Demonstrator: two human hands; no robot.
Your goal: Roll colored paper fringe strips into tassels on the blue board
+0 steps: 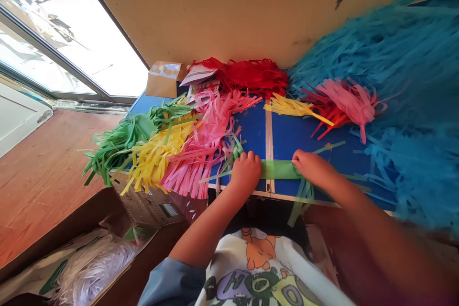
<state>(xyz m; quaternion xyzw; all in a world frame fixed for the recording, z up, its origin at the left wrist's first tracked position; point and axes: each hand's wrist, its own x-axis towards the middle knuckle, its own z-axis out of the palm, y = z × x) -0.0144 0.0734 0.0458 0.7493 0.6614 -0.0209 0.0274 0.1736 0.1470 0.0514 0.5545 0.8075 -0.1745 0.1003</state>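
A strip of green fringed paper lies across the near edge of the blue table. My left hand presses on its left end with the fingers curled down. On the strip's right end rests my right hand, fingers closed on the paper. Green fringe hangs over the table edge below my right hand. Both hands grip the same strip, about a hand's width apart.
Bundles of green, yellow and pink fringe lie left. Red fringe sits at the back, with a big blue fringe heap at right. A cardboard box stands below the table's left end.
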